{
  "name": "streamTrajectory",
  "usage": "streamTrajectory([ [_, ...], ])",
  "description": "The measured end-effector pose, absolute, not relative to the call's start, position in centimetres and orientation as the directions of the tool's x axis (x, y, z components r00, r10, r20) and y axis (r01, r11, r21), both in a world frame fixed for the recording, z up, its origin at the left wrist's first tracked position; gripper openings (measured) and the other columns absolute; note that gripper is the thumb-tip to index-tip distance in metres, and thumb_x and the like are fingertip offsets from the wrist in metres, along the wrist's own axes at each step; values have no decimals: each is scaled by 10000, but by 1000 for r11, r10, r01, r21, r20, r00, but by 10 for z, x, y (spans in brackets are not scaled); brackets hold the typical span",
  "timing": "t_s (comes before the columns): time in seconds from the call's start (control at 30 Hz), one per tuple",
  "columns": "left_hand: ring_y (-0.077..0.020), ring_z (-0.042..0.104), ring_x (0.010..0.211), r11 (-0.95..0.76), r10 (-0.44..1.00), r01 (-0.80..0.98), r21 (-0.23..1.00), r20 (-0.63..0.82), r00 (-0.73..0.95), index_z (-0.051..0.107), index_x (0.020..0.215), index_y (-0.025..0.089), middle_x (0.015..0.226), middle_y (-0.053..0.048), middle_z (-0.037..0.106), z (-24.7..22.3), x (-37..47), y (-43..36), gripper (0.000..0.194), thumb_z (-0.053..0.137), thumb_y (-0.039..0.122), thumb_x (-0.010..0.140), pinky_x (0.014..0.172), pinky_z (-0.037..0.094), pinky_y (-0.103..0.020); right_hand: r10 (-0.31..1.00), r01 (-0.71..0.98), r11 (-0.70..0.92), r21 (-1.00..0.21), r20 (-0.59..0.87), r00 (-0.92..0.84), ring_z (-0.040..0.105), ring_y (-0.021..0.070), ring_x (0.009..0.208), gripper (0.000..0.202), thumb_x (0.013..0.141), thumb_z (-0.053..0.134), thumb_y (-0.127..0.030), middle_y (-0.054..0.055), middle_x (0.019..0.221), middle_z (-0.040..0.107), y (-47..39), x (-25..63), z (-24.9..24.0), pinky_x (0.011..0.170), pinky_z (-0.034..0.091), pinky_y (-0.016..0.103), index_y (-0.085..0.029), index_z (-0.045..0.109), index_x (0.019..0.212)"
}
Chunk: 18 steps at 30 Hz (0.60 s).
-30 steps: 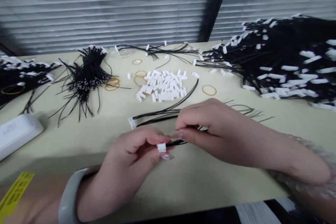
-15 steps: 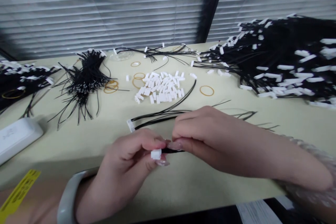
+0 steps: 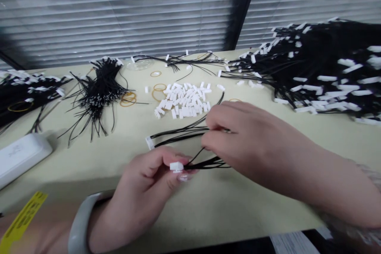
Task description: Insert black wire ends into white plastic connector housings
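Observation:
My left hand (image 3: 145,190) pinches a white connector (image 3: 176,166) between thumb and fingers, with several black wires (image 3: 208,162) running out of it to the right. My right hand (image 3: 238,131) is closed on one thin black wire that slants up from the connector; its fingertips are partly hidden. Just behind my hands lies another wired white connector (image 3: 149,143), its black wires passing behind my right hand. Farther back is a pile of loose white connectors (image 3: 186,99).
Bundled black wires (image 3: 102,83) stand at the left, near yellow rubber bands (image 3: 128,99). A large heap of connectored wires (image 3: 324,67) fills the right. A white device (image 3: 24,158) sits at the left edge. Blinds (image 3: 133,12) rise behind the table.
My right hand has moved up and away from my left fingertips, drawing one wire upward. More of the wires at the held connector now show. The view has shifted slightly.

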State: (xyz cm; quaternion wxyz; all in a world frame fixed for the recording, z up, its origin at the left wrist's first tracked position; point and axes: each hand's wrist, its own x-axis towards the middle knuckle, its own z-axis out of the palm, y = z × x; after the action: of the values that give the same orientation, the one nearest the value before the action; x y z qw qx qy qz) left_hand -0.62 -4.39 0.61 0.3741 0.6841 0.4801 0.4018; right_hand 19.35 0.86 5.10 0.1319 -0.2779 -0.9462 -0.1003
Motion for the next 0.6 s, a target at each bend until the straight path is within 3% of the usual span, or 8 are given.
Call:
streamTrajectory([
  [0.1,-106,626,668,-271,954,326,906,209,214,577,746,221,752,22,675,8,-5,-45,94,590,129,759,580,498,-173,467,610,773,177,492,-735,388,141,629,209,789,417,-98,15,634,453,9,197,54,578,248,299,-192,511,629],
  [0.2,-120,636,706,-302,944,280,911,244,223,588,738,215,783,7,673,8,-4,-45,112,607,105,737,609,506,-185,526,620,784,-12,543,-655,450,129,616,146,788,465,-134,-3,646,524,4,202,59,571,299,279,-225,572,829],
  [0.27,-117,633,717,-314,940,277,908,255,228,592,726,212,794,5,672,8,-4,-46,116,611,98,733,619,503,-181,624,581,774,-252,463,-630,466,109,594,177,769,512,-165,-20,682,553,-1,203,62,544,326,254,-231,530,933],
  [0.33,-107,625,712,-314,939,286,905,251,236,589,723,215,795,13,670,8,-5,-45,112,612,107,741,613,494,-168,660,527,747,-405,356,-662,458,90,573,147,761,538,-189,-37,679,549,-3,202,64,524,331,234,-223,503,899],
  [0.4,-103,621,718,-316,936,289,904,248,248,587,740,220,796,20,668,7,-6,-45,103,608,120,755,616,489,-164,641,508,747,-429,260,-722,443,74,574,24,789,525,-200,-48,651,527,-3,199,63,520,317,220,-209,505,782],
  [0.6,-109,613,686,-352,921,285,891,277,272,606,770,216,762,11,659,7,-5,-43,113,608,104,754,585,480,-178,535,449,794,-409,122,-836,425,66,615,207,866,477,-229,-32,677,504,2,189,53,550,294,214,-164,514,673],
])
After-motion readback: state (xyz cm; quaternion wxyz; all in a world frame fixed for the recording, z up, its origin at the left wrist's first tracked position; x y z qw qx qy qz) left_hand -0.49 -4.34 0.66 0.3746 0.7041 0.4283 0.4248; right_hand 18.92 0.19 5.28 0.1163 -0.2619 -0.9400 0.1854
